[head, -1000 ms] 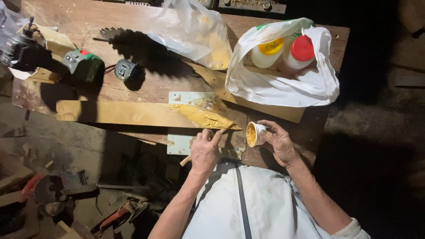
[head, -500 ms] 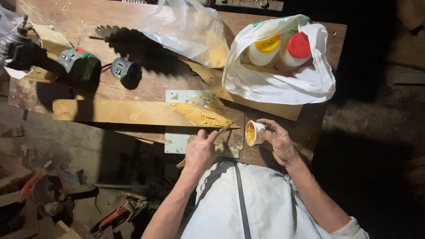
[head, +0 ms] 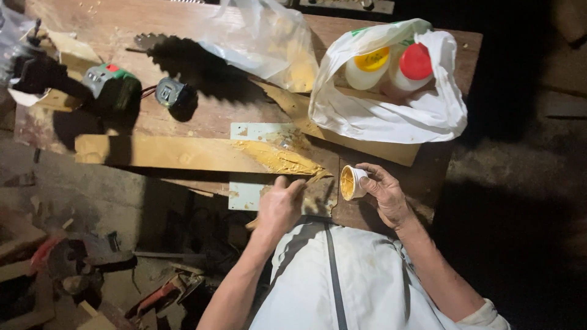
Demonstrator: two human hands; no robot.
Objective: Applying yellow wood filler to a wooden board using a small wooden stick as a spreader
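My left hand (head: 279, 206) grips a thin wooden stick (head: 313, 178) whose tip rests on yellow paste at the pointed end of a long wooden board (head: 177, 154). The board lies across a pale metal plate (head: 244, 194) on the wooden workbench (head: 202, 116). My right hand (head: 382, 194) holds a small white cup (head: 351, 183) tilted on its side, its inside coated with the same yellow paste, just right of the stick's tip.
A white plastic bag (head: 391, 116) holds two jars, one yellow-lidded (head: 371, 60), one red-lidded (head: 416, 61). A clear bag (head: 263, 43) lies behind. A green power tool (head: 113, 85), a circular saw blade (head: 156, 44) and a small motor (head: 171, 93) sit at left. Tools litter the floor (head: 92, 256).
My left hand has shifted slightly along the board's pasted tip with the stick. The cup in my right hand has stayed put.
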